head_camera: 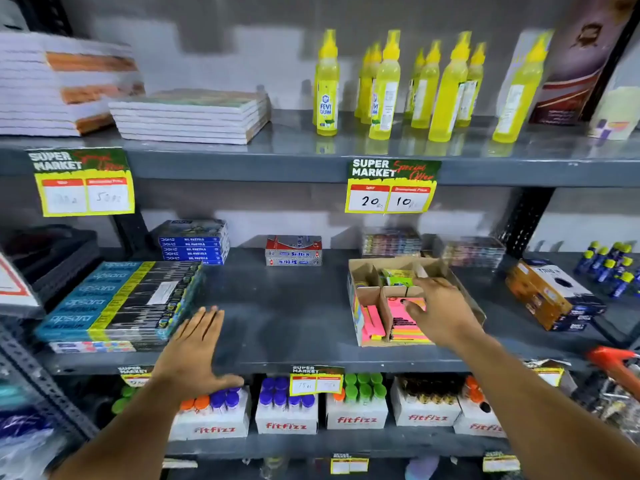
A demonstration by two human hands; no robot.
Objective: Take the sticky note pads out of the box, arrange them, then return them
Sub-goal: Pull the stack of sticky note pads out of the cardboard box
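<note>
Shelves of grey metal fill our view, and we work at the middle shelf (pixel 284 306). On it, toward the right, sits an open brown cardboard box (pixel 367 271) split by card dividers into compartments. In its near compartments lie the sticky note pads: a pink pad with a stack of orange, yellow and green sheets beneath it (pixel 403 320), and narrow pink strip pads (pixel 372 322) in the slot to the left. A green and yellow pad (pixel 398 277) stands in a far compartment.

Our right hand (pixel 443 310) reaches over the box, its fingers (pixel 414 308) spread and released, the tips touching or just above the pink pad; we cannot tell which. It grips nothing.

Our left hand (pixel 197 351) hovers flat over the bare front of the shelf, well apart from the box, fingers straight and released, holding nothing. Just to its left lies a stack of blue and black Apsara packs (pixel 114 299).

Behind, on the same shelf, we see blue Doms oil pastel boxes (pixel 194 244) and a red and grey Softek pack (pixel 293 251). Yellow Fevi Gum bottles (pixel 327 84) stand on the shelf above, and white Fitfizz cartons (pixel 286 415) line the shelf below.
</note>
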